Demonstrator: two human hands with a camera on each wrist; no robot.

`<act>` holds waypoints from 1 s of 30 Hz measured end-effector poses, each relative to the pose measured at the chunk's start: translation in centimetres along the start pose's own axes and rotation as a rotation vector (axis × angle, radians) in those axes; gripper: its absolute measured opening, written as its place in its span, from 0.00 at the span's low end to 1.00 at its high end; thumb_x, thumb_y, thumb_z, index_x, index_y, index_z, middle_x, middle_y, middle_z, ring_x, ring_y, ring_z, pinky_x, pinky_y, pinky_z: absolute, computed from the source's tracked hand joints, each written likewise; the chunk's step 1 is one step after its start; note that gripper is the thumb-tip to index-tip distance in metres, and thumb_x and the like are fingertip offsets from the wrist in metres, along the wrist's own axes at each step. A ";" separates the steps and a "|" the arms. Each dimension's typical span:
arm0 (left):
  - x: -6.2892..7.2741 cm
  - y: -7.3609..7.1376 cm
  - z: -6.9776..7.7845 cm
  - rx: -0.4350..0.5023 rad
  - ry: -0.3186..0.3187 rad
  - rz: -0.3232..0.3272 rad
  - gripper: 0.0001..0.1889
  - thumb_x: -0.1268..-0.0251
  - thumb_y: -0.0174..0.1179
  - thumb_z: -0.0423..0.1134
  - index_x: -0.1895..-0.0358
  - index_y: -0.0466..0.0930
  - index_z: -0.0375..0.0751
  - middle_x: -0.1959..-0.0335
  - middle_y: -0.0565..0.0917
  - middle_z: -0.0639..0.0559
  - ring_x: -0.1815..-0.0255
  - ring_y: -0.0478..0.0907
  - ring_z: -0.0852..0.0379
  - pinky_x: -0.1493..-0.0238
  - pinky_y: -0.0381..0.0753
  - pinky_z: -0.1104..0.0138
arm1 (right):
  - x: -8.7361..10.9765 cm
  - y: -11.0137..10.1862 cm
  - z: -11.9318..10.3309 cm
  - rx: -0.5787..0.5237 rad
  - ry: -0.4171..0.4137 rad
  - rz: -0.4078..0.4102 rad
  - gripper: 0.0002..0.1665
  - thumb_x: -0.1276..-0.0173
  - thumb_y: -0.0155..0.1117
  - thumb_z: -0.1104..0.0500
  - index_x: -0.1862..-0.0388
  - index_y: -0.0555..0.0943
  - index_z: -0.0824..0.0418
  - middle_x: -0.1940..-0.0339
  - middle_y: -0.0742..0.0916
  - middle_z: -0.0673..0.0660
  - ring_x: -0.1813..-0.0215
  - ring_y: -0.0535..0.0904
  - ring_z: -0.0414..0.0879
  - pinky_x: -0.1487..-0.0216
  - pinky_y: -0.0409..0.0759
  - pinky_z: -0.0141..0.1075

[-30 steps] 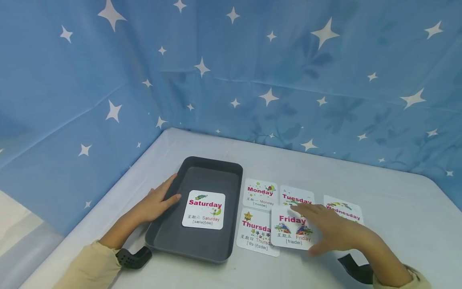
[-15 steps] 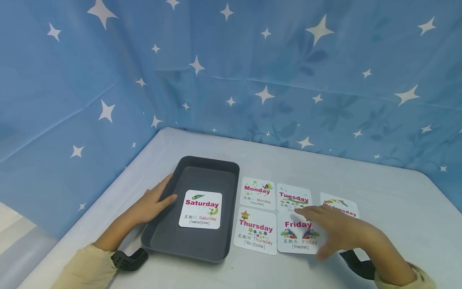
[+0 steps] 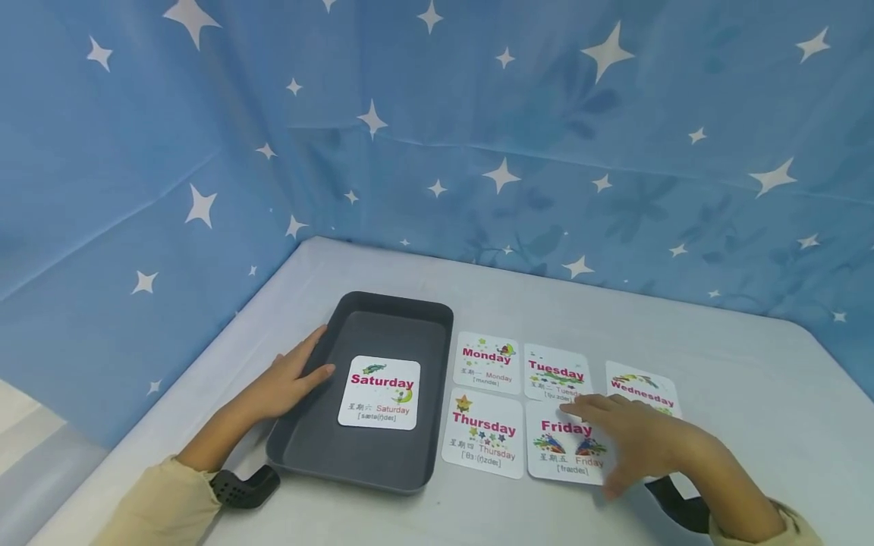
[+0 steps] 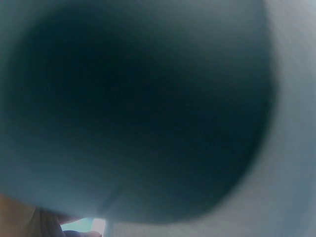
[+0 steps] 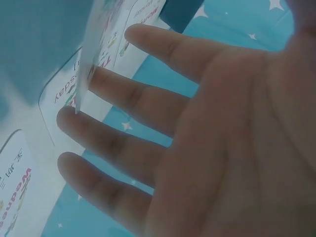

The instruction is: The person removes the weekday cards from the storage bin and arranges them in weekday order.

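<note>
Shifts white rounded-square Friday card [image 3: 567,446] right, off white starry Thursday card [image 3: 483,434]; pinches Friday's edges with right hand [image 3: 635,436], fingers spread. Rests left hand [image 3: 283,385], straight-fingered, on dark-grey rectangular tray [image 3: 389,334]. Looks done through Thursday; leaves white Saturday card [image 3: 378,393] in tray.

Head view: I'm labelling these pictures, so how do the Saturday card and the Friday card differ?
The Saturday card lies inside the gray tray; the Friday card is outside it. The Saturday card shows whole; the Friday card is partly hidden by the right hand. The Saturday card has a yellow moon; the Friday card has two colorful bursts. Both are white with rounded corners.
</note>
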State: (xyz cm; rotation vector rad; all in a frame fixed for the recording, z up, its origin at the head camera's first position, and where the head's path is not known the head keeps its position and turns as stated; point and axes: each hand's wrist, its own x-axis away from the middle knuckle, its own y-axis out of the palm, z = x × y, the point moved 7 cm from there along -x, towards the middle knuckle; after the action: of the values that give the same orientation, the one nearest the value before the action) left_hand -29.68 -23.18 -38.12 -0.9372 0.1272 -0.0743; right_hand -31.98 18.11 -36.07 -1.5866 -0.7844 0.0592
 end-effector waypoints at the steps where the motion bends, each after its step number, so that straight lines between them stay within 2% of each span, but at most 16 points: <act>1: 0.0 0.0 0.0 -0.001 0.001 0.002 0.36 0.30 0.44 0.50 0.29 0.42 0.33 0.30 0.50 0.30 0.31 0.47 0.31 0.41 0.38 0.30 | 0.0 0.1 0.1 0.003 0.005 -0.001 0.61 0.75 0.79 0.39 0.35 0.66 0.46 0.33 0.68 0.56 0.34 0.61 0.65 0.44 0.59 0.68; 7: -0.1 0.1 0.1 0.000 -0.001 0.003 0.36 0.30 0.44 0.49 0.29 0.42 0.32 0.30 0.50 0.30 0.30 0.47 0.31 0.40 0.37 0.31 | 0.0 0.4 0.3 0.018 0.027 -0.007 0.60 0.75 0.79 0.39 0.36 0.67 0.46 0.33 0.69 0.57 0.34 0.60 0.66 0.44 0.58 0.69; 16: -0.1 0.1 -0.2 -0.004 -0.001 0.014 0.36 0.30 0.44 0.49 0.29 0.42 0.32 0.30 0.50 0.30 0.30 0.47 0.31 0.41 0.38 0.30 | -0.3 0.3 0.4 0.057 0.012 0.009 0.61 0.77 0.79 0.39 0.36 0.67 0.48 0.34 0.69 0.58 0.35 0.61 0.68 0.45 0.59 0.70; 23: 0.2 0.0 -0.4 -0.005 -0.005 0.020 0.36 0.30 0.44 0.50 0.29 0.43 0.32 0.30 0.50 0.30 0.31 0.48 0.31 0.41 0.38 0.30 | -0.3 0.1 0.5 0.027 0.035 0.014 0.62 0.78 0.80 0.40 0.36 0.67 0.45 0.34 0.69 0.56 0.35 0.60 0.67 0.47 0.59 0.71; 27: 0.2 0.0 -0.3 -0.017 -0.004 0.025 0.36 0.30 0.44 0.51 0.29 0.43 0.32 0.30 0.51 0.30 0.31 0.49 0.31 0.40 0.39 0.31 | -0.2 0.0 0.1 -0.012 -0.001 0.049 0.60 0.74 0.79 0.41 0.35 0.66 0.46 0.33 0.68 0.56 0.35 0.60 0.67 0.47 0.61 0.70; 30: 0.1 0.1 0.0 -0.019 -0.001 0.024 0.36 0.30 0.44 0.50 0.29 0.44 0.32 0.30 0.52 0.31 0.31 0.50 0.31 0.40 0.40 0.31 | -0.3 -0.2 -1.2 -0.029 -0.092 0.129 0.54 0.65 0.77 0.41 0.35 0.66 0.47 0.33 0.68 0.58 0.35 0.61 0.65 0.47 0.65 0.67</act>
State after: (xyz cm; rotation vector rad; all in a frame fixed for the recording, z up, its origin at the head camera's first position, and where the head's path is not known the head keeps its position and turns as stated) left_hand -29.62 -23.14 -38.23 -0.9544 0.1382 -0.0504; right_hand -31.74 16.94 -35.80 -1.6699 -0.7566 0.2166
